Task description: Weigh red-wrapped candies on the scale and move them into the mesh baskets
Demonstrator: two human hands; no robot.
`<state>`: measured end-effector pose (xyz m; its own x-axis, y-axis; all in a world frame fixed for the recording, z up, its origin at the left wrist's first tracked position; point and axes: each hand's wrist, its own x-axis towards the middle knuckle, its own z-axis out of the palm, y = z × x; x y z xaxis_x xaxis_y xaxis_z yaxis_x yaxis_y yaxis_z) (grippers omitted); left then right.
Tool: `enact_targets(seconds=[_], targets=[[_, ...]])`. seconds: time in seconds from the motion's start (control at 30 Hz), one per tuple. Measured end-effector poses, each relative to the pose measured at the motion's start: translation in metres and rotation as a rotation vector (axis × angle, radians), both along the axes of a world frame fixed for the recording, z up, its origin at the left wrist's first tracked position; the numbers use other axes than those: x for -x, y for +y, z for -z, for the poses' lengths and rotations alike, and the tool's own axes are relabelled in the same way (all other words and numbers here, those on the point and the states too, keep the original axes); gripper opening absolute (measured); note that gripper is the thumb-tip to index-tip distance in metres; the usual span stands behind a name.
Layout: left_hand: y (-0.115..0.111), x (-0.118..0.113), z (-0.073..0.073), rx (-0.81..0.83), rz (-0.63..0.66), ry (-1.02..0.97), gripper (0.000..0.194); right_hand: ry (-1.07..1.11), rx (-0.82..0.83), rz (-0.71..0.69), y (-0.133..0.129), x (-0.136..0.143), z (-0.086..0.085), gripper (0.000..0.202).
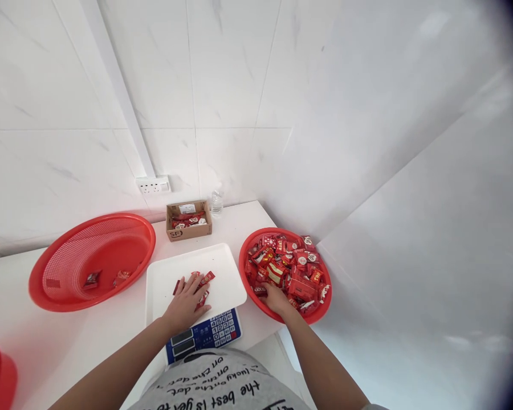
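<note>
My left hand (182,306) lies over several small red wrapped packets (207,278) on the white tray (162,279) of a weighing scale. Its fingers are stretched out and spread on top of them. To the right, a red plastic basket (242,267) is heaped with red wrapped packets (302,285) of mixed sizes. My right hand (275,299) reaches into this heap at the near left side. Its fingertips are partly hidden among the packets, so I cannot see whether they grip one. Below the tray shows the scale's blue keypad (216,331).
A large red basket (143,228) with a few packets inside stands on the left. Behind the scale is a small cardboard box (190,230) of red packets, beside a clear plastic bottle (216,202). Another red container (2,373) is at the lower left edge. Walls bound the table's back and right.
</note>
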<state>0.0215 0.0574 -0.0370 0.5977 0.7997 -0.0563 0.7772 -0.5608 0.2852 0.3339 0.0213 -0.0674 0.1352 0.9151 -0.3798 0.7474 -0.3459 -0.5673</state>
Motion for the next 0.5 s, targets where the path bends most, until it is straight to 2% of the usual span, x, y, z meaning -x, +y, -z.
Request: enact_targets(seconds=[0.17, 0.37, 0.5], targets=[[-0.005, 0.006, -0.004, 0.022, 0.033, 0.032, 0.052, -0.176, 0.054, -0.105, 0.008, 0.002, 0.007, 0.050], [-0.010, 0.009, -0.004, 0.023, 0.028, 0.024, 0.052, -0.219, 0.084, -0.080, 0.010, 0.005, 0.004, 0.045], [-0.013, 0.010, -0.003, 0.025, 0.018, 0.005, 0.053, -0.230, 0.074, -0.090, 0.010, 0.003, 0.008, 0.040]])
